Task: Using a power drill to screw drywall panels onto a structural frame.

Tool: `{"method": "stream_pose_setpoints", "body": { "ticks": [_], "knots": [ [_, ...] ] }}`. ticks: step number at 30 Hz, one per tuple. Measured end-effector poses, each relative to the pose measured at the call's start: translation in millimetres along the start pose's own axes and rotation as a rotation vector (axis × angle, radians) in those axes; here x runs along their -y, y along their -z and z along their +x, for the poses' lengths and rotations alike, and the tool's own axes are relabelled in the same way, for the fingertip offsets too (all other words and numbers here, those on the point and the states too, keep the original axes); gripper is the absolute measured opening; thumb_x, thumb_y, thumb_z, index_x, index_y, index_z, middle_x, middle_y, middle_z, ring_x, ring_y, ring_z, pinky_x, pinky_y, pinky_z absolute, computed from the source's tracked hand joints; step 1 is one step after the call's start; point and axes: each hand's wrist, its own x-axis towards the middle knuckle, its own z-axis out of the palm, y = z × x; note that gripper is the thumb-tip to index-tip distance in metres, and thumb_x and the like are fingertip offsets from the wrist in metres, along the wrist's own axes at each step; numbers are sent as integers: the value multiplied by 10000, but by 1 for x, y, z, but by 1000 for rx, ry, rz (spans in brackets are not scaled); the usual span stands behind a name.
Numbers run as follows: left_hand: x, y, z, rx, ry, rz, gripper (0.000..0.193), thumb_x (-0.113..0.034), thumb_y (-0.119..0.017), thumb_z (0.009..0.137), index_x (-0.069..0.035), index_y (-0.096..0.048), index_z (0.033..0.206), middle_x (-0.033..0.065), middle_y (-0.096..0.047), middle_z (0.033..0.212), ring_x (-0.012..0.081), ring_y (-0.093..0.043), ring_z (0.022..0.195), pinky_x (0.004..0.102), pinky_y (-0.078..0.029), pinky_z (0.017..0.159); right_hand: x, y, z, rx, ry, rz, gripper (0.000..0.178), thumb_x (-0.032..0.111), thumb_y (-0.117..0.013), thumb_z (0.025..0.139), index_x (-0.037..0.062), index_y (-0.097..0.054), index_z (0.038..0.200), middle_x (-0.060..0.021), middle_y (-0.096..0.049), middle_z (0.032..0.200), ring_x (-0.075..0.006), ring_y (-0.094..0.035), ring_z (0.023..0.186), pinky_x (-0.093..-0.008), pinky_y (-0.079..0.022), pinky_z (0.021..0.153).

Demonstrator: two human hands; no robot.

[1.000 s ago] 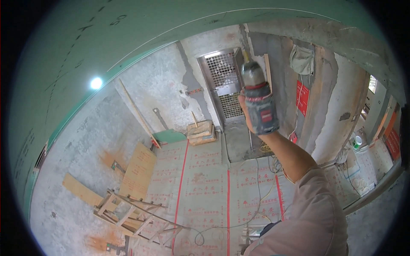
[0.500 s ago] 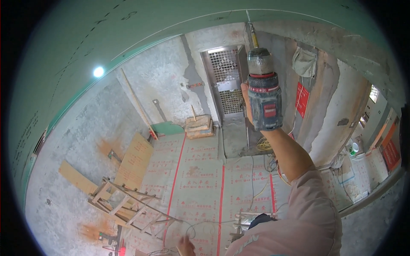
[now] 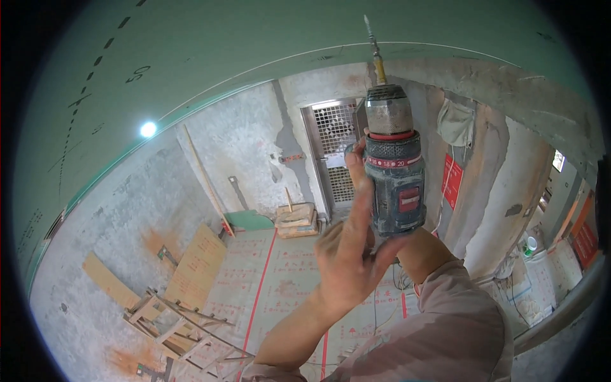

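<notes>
In my right hand (image 3: 358,159) is a cordless drill (image 3: 398,184), dark and dusty with red trim, pointing upward; its body hides most of that hand. A yellow-banded bit (image 3: 380,69) sits in the chuck, with a slim pointed screw (image 3: 368,28) at its tip, in front of the green ceiling board (image 3: 242,38). Whether the screw touches the board I cannot tell. My left hand (image 3: 347,258) is raised beside the drill's lower end, index finger stretched up and thumb spread. Its other fingers are bent, and contact with the drill is unclear.
Below, a wooden stepladder (image 3: 184,328) stands near the left wall by leaning boards (image 3: 197,261). Printed protective sheeting (image 3: 254,280) covers the floor. A stack of slabs (image 3: 296,219) lies near the metal grille door (image 3: 334,137). A bright lamp (image 3: 148,129) shines at left.
My left hand has risen from the lower edge to the drill. The drill and screw sit slightly lower in the picture, and more of the ceiling board shows.
</notes>
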Motion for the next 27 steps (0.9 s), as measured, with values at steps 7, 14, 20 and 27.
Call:
{"method": "stream_pose_setpoints", "body": {
  "ticks": [7,14,20,27],
  "knots": [
    [3,-2,0,44,26,-27,927,-108,-817,747,55,-252,1463,76,-648,710,58,-571,578,175,-424,526,-7,5,-7,-18,-87,144,204,219,-599,930,43,-584,1032,-98,-624,951,-200,-611,877,-332,-508,779],
    [-2,-6,3,29,-29,-41,932,-107,-814,753,53,-239,1469,101,-687,761,82,-643,691,180,-464,596,-3,4,-6,-21,-134,316,224,235,-590,933,43,-580,1047,-95,-629,952,-189,-618,872,-328,-521,768],
    [-3,-1,-2,-1,-18,-54,927,-115,-810,763,58,-235,1469,102,-686,766,70,-632,700,176,-456,597,3,-3,-5,10,-169,476,241,249,-582,935,42,-576,1059,-92,-633,954,-180,-624,867,-325,-532,758],
    [-2,-1,0,-30,-83,-6,928,-154,-823,757,61,-258,1461,67,-645,679,46,-584,638,159,-416,566,2,-5,-5,69,-212,656,262,265,-572,937,42,-572,1074,-89,-637,955,-169,-631,862,-322,-545,748]
  ]
}}
